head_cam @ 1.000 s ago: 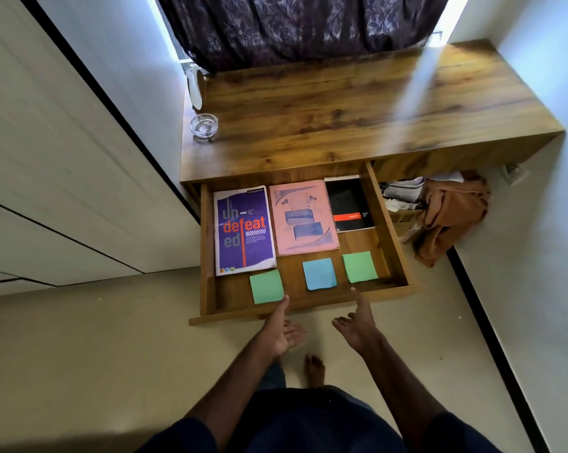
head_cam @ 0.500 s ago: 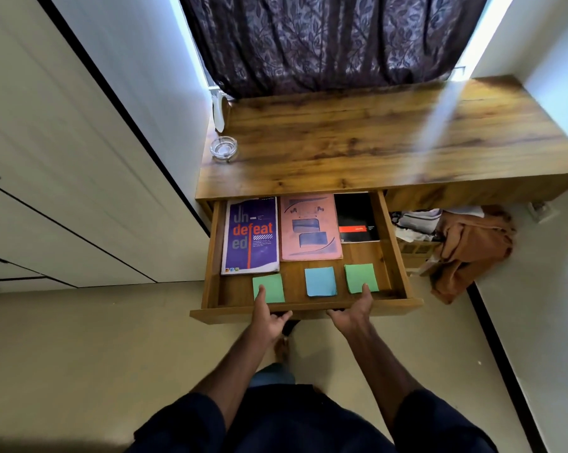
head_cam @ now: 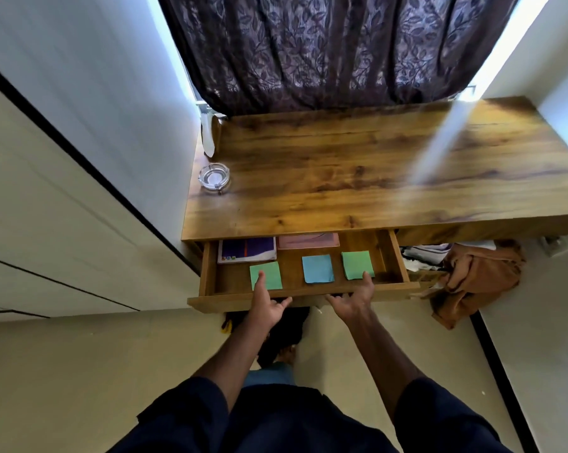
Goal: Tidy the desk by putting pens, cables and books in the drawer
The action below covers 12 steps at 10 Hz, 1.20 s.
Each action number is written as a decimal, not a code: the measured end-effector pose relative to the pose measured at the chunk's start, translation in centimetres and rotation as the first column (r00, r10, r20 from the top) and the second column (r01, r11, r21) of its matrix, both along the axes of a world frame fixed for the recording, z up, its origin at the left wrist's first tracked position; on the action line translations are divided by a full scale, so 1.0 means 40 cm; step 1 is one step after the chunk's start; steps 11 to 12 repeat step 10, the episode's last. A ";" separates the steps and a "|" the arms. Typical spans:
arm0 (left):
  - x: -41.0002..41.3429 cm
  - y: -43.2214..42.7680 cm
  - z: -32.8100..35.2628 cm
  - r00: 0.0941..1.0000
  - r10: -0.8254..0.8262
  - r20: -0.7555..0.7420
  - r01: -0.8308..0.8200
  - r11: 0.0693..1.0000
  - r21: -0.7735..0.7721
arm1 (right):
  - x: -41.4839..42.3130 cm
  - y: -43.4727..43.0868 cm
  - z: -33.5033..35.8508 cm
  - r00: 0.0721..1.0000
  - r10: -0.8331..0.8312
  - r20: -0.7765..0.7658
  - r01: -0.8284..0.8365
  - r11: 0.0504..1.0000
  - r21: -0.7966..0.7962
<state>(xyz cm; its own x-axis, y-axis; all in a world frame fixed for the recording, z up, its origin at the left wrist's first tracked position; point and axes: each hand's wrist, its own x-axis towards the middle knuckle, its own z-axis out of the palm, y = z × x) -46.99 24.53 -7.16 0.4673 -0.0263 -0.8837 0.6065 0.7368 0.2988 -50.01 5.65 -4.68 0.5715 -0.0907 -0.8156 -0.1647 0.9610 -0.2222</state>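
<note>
The wooden drawer under the desk stands about half open. Inside, only the front strips of a purple book and a pink book show; the rest is hidden beneath the desktop. In front of them lie a green sticky note, a blue one and another green one. My left hand grips the drawer's front board, thumb over the rim by the left green note, fingers curled below. My right hand holds the same board further right.
A glass ashtray sits at the desk's left edge, with a white object behind it. A dark patterned curtain hangs at the back. A brown cloth pile lies under the desk to the right, near a wall socket.
Both hands reached the drawer front and took hold of it. The drawer has slid inward, hiding the black notebook and most of both books.
</note>
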 end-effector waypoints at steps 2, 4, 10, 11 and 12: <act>0.209 -0.015 0.023 0.999 0.031 -0.020 -0.032 0.999 -0.014 | 0.216 -0.011 -0.007 0.998 -0.057 -0.035 0.059 0.997 0.052; 0.376 -0.012 0.003 0.994 0.064 -0.085 -0.077 0.984 -0.161 | 0.374 -0.027 -0.029 0.988 -0.112 -0.103 0.123 0.987 0.101; 0.400 -0.107 0.090 0.475 -0.876 -0.085 0.763 0.362 0.535 | 0.393 -0.044 0.077 0.953 -0.028 -0.301 -0.119 0.879 -0.461; 0.400 -0.107 0.090 0.475 -0.876 -0.085 0.763 0.362 0.535 | 0.393 -0.044 0.077 0.953 -0.028 -0.301 -0.119 0.879 -0.461; 0.400 -0.107 0.090 0.475 -0.876 -0.085 0.763 0.362 0.535 | 0.393 -0.044 0.077 0.953 -0.028 -0.301 -0.119 0.879 -0.461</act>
